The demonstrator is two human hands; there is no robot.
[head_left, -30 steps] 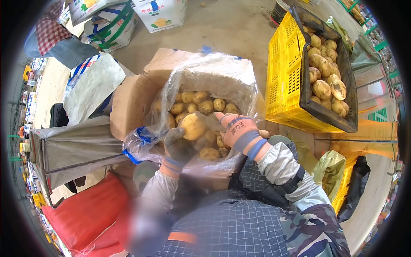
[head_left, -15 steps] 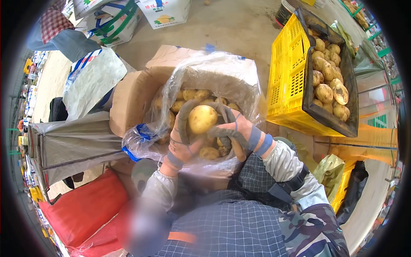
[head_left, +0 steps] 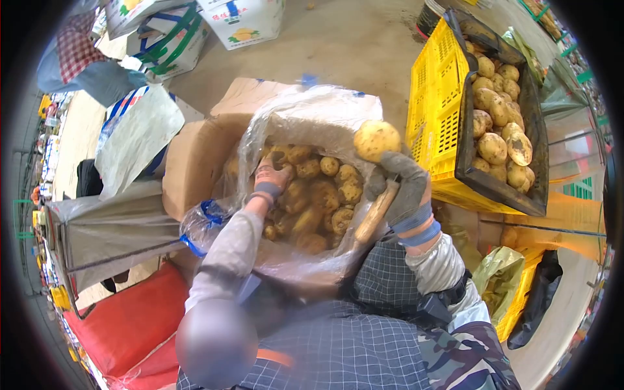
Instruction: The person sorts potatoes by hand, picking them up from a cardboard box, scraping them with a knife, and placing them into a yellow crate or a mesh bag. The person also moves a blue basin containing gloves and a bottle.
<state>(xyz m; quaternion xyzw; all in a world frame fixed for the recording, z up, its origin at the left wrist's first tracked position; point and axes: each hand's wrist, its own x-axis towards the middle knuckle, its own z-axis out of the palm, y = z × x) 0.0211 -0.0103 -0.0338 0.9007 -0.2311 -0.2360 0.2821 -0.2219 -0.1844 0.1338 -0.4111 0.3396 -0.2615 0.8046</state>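
Observation:
My right hand (head_left: pixel 404 188), in a grey-coated glove, is closed on a large pale potato (head_left: pixel 377 140) and on a light wooden handle (head_left: pixel 376 213) that slants down from the palm. What the handle belongs to is hidden. This hand is raised over the right side of a cardboard box (head_left: pixel 198 149) lined with clear plastic (head_left: pixel 260 123). Inside lie many soil-stained potatoes (head_left: pixel 350 190). My left hand (head_left: pixel 272 174), also gloved, reaches into the box's left part, its fingers bent round a potato that is mostly covered.
Right of the box stands a yellow crate (head_left: pixel 437 97) with a black rim, holding potatoes. White printed cartons (head_left: pixel 242 23) stand at the back. A red sack (head_left: pixel 127 325) lies at lower left. Another person's sleeve (head_left: pixel 78 45) shows at upper left.
Both hands were together over the box around the large potato. The right hand has moved right and up with the potato and wooden handle; the left has moved down among the potatoes.

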